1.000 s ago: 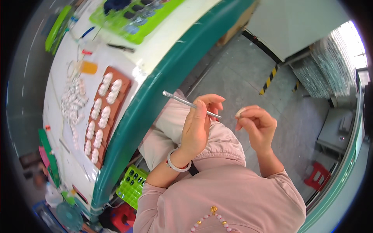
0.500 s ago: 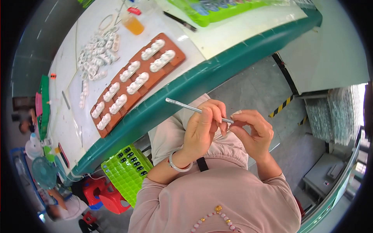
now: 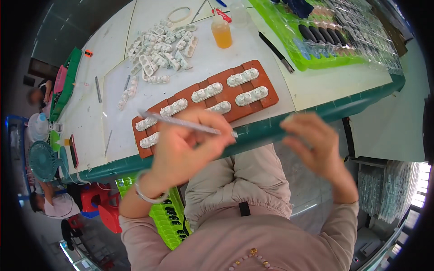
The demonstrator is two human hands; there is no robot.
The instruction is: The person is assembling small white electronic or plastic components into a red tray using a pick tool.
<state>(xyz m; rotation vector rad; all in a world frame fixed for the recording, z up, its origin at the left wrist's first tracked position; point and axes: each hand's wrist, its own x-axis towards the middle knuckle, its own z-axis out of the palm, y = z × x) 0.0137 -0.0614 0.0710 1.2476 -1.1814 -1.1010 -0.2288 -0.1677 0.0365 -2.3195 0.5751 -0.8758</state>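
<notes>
My left hand (image 3: 185, 147), wearing a pale bangle, is closed round a slim silver-grey rod (image 3: 181, 122) that slants across the fingers. It is raised over the table's near edge, covering part of a reddish-brown board (image 3: 265, 83). Two rows of white oblong pieces with rounded bumps (image 3: 207, 92) sit on that board. Off to the right, past the padded edge, my right hand (image 3: 318, 144) is apart from the rod, blurred, with thumb and fingers spread and nothing visible between them.
Beyond the board lie a heap of loose white pieces (image 3: 158, 47), an orange-filled bottle (image 3: 222, 36) and a black pen-like tool (image 3: 275, 52). A lime-green tray (image 3: 307, 63) stands far right; another (image 3: 162, 226) with dark pieces is below the table. Red stools (image 3: 110, 212) stand left.
My hands have separated: the left moved left and up over the table edge with the rod, the right moved right, off the rod's end. The view has swung, showing more of the table.
</notes>
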